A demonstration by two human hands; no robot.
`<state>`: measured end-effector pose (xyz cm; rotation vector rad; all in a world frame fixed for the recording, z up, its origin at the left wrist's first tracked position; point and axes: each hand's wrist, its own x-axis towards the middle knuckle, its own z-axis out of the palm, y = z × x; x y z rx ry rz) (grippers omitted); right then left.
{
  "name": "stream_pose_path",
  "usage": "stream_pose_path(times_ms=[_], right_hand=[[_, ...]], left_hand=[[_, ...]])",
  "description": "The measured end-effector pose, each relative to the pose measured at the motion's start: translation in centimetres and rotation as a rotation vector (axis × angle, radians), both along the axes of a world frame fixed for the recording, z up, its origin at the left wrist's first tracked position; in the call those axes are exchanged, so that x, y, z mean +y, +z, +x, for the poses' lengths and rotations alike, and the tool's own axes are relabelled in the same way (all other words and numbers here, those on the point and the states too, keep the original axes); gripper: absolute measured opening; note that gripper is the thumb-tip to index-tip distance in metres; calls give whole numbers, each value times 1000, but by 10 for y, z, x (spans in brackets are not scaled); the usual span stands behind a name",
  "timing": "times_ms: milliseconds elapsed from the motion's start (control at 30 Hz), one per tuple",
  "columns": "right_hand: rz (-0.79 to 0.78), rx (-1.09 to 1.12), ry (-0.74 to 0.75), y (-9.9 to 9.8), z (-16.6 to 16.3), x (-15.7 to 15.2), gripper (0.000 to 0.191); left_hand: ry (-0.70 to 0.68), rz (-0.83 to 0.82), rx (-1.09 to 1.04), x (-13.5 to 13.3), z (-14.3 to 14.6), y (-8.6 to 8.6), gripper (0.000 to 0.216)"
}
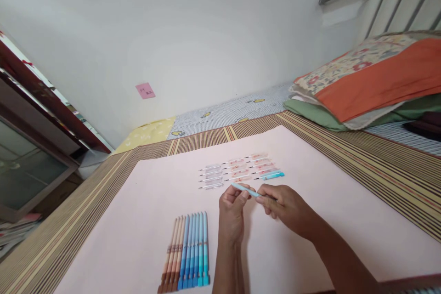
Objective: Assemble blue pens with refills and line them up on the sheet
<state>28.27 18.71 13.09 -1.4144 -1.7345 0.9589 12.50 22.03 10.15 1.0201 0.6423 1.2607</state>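
Note:
Both my hands are over the pale pink board, closed round a light blue pen (245, 189). My left hand (231, 213) pinches it between thumb and fingers near its upper left end. At the other end my right hand (289, 207) grips it, covering that part. Just beyond my hands lie clear thin refills or pens (211, 175) in short rows, some with pinkish-orange parts (239, 172). A turquoise-ended pen (272, 176) lies at the right of that group. Left of my left wrist, brown-and-peach pens (171, 252) and blue pens (193, 248) lie side by side.
The pink board (138, 206) rests on a striped mat (93, 193). Folded orange and floral bedding (375, 78) is piled at the right. A pink note (145, 90) is stuck to the white wall. A glass-fronted cabinet (27, 170) stands at the left.

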Motion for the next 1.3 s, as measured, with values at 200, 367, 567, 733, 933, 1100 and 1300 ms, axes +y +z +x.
stream_pose_path(times_ms=[200, 367, 567, 733, 933, 1100, 1300], right_hand=[[-66, 285, 77, -1, 3, 2, 38], [-118, 375, 105, -2, 19, 1, 43], [-153, 464, 211, 4, 9, -2, 40], [-125, 501, 221, 4, 0, 0, 39], [-141, 518, 212, -1, 0, 0, 33], [-135, 366, 142, 0, -2, -3, 17], [-149, 251, 109, 7, -6, -6, 10]], left_hand=[[20, -117, -148, 3, -2, -3, 16], [134, -346, -400, 12, -10, -10, 20], [167, -388, -504, 14, -15, -10, 15], [100, -353, -490, 11, -13, -7, 16], [87, -325, -467, 11, -17, 0, 29], [121, -351, -463, 12, -22, 4, 29], [186, -378, -447, 16, -22, -3, 21]])
